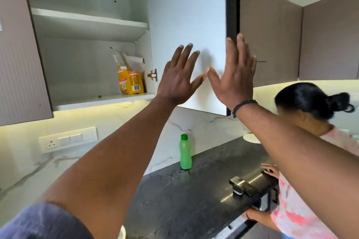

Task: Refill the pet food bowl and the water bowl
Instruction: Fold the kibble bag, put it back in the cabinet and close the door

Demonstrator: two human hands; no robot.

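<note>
A yellow pet food bag [130, 80] with its top rolled open stands on the bottom shelf of an open wall cabinet [87, 23]. The cabinet's white door [186, 6] swings out to the right. My left hand [177, 77] and my right hand [234, 75] are both raised flat in front of that door, fingers spread, thumbs nearly touching, holding nothing. A green water bottle [185, 151] with a green cap stands upright on the dark counter [184, 196] below. No bowl shows clearly.
Another person [314, 141] in a pink top bends over the counter at the right, hands near a steel tap [240, 185]. A white dish [251, 137] lies at the counter's back. A switch panel [68, 139] sits on the marble wall.
</note>
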